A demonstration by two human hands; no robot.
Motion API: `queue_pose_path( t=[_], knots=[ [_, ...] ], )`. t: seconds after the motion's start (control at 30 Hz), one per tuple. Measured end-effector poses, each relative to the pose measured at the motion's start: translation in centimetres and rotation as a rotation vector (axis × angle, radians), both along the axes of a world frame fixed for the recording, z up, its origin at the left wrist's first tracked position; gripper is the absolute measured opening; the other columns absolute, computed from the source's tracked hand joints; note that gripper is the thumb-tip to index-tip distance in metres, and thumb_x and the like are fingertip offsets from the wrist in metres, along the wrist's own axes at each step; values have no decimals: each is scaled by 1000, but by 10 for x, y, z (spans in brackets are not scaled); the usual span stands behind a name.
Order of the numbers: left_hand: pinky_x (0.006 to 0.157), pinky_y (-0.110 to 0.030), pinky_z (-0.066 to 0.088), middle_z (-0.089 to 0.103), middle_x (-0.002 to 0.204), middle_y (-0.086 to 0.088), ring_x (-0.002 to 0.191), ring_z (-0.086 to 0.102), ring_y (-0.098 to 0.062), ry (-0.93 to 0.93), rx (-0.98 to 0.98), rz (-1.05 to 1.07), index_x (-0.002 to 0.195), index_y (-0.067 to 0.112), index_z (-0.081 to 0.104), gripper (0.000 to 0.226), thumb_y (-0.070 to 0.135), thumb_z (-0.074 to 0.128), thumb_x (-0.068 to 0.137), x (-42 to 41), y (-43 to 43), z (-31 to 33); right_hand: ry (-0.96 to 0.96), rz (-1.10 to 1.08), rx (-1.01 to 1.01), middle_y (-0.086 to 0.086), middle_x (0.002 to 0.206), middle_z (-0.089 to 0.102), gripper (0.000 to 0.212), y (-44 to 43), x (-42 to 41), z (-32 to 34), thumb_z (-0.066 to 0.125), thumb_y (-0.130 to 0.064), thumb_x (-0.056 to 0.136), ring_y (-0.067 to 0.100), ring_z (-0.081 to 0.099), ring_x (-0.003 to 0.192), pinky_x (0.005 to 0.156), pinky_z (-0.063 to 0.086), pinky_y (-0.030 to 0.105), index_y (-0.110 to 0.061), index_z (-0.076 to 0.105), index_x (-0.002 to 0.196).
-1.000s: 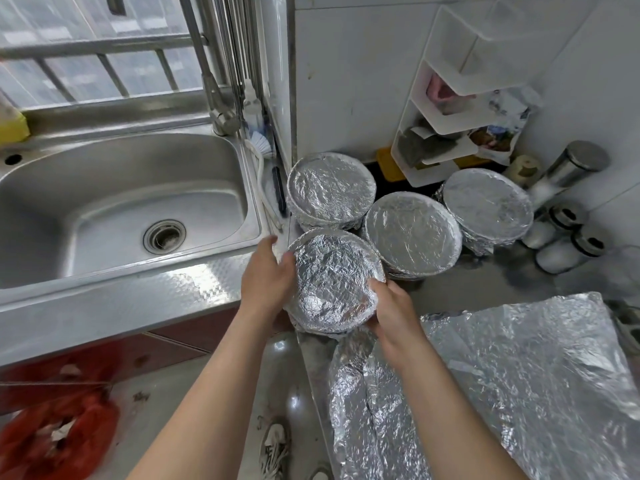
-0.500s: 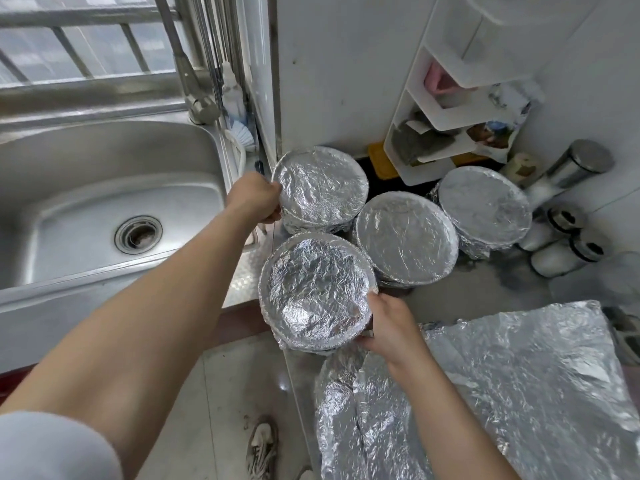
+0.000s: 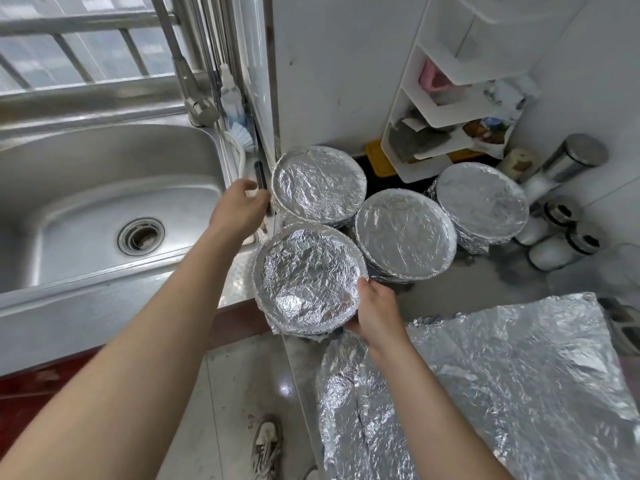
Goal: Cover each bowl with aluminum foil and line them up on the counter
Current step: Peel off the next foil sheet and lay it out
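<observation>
Several foil-covered bowls stand on the counter by the white wall. The nearest bowl (image 3: 308, 282) sits at the counter's front left corner, and my right hand (image 3: 375, 311) grips its right rim. My left hand (image 3: 240, 209) reaches to the left side of the back left bowl (image 3: 318, 185), fingers curled against its foil edge. Two more covered bowls, the middle bowl (image 3: 405, 233) and the right bowl (image 3: 481, 206), stand to the right. A large crumpled foil sheet (image 3: 502, 386) lies on the counter in front.
A steel sink (image 3: 104, 209) with a tap (image 3: 194, 95) lies to the left. A white corner shelf (image 3: 446, 109) and steel shakers (image 3: 561, 233) stand at the back right. Below, the floor and a shoe (image 3: 265, 445) show.
My left hand let go of the nearest bowl and moved up to the left side of the back left bowl. The right hand stays on the nearest bowl's rim.
</observation>
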State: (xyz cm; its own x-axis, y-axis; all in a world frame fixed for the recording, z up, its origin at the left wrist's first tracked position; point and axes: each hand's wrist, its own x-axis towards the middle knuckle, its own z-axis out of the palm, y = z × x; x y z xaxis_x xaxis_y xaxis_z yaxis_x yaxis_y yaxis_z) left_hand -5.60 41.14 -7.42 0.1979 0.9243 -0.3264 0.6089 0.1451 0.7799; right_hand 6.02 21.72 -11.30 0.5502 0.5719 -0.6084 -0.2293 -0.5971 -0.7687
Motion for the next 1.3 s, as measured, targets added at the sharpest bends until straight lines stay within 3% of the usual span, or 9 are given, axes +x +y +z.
queue_pose_path(
  t=[0.1, 0.27, 0.4, 0.5, 0.63, 0.8, 0.93, 1.1, 1.3],
  knots=[
    [75, -17, 43, 62, 117, -1, 91, 57, -10, -61, 270, 103, 130, 14, 56, 33, 13, 53, 96, -11, -51, 18, -44, 59, 4, 17, 111, 63, 34, -6, 1, 9, 43, -42, 99, 28, 62, 97, 92, 50, 55, -13, 58, 107],
    [67, -16, 47, 68, 81, 16, 72, 59, 5, -263, 277, -76, 84, 29, 69, 32, 0, 56, 86, -17, -159, 26, -213, 100, 2, -8, 113, 58, 40, -41, 19, 28, 49, -27, 98, 16, 59, 104, 96, 50, 48, -16, 48, 136],
    [87, -29, 47, 66, 113, 6, 99, 61, -13, 81, 151, -568, 111, 25, 69, 29, 12, 54, 89, -10, -220, -16, -381, 133, -80, 2, 137, 52, 44, -93, 30, 31, 53, -23, 97, 14, 55, 109, 87, 51, 32, -18, 44, 140],
    [95, -31, 41, 52, 132, -4, 118, 51, -23, 176, 76, -627, 128, 24, 57, 38, 15, 53, 91, -7, -241, -48, -481, 252, -201, 2, 147, 44, 50, -138, 29, 27, 54, -27, 97, 20, 57, 111, 80, 45, 28, -22, 38, 145],
    [103, -37, 41, 52, 135, -6, 125, 47, -25, 230, 40, -634, 127, 26, 58, 40, 14, 56, 89, -1, -254, -67, -544, 416, -378, -2, 156, 28, 68, -199, 14, 15, 56, -43, 93, 21, 28, 141, 113, 30, 41, -31, 22, 151],
    [73, -23, 51, 67, 106, 6, 84, 65, -12, 44, -40, -429, 108, 25, 69, 25, 10, 59, 90, 8, -262, -55, -507, 600, -561, -11, 161, -5, 85, -244, -7, 12, 47, -69, 86, 17, -5, 148, 116, 15, 53, -43, 0, 152],
    [52, -24, 37, 49, 70, 5, 54, 45, -14, -205, -126, -203, 98, 27, 64, 27, 4, 61, 85, 5, -279, -37, -512, 729, -477, -12, 160, -17, 123, -253, -20, 24, 37, -95, 54, 12, -14, 147, 116, 9, 52, -37, -10, 151],
    [61, -31, 47, 43, 88, -5, 71, 47, -19, -484, -393, 61, 123, 23, 50, 49, -4, 58, 84, -4, -310, -17, -711, 757, -339, -9, 160, -18, 116, -243, -54, 39, 54, -77, 74, 13, -9, 148, 117, 11, 49, -29, -20, 150],
    [54, -21, 39, 53, 91, -7, 58, 45, -11, -743, -601, 147, 131, 24, 46, 56, -7, 60, 86, -9, -336, 8, -962, 507, -59, -3, 143, 48, 65, -258, -60, 44, 44, -13, 97, 18, 46, 128, 98, 37, 36, -24, 13, 153]
  ],
)
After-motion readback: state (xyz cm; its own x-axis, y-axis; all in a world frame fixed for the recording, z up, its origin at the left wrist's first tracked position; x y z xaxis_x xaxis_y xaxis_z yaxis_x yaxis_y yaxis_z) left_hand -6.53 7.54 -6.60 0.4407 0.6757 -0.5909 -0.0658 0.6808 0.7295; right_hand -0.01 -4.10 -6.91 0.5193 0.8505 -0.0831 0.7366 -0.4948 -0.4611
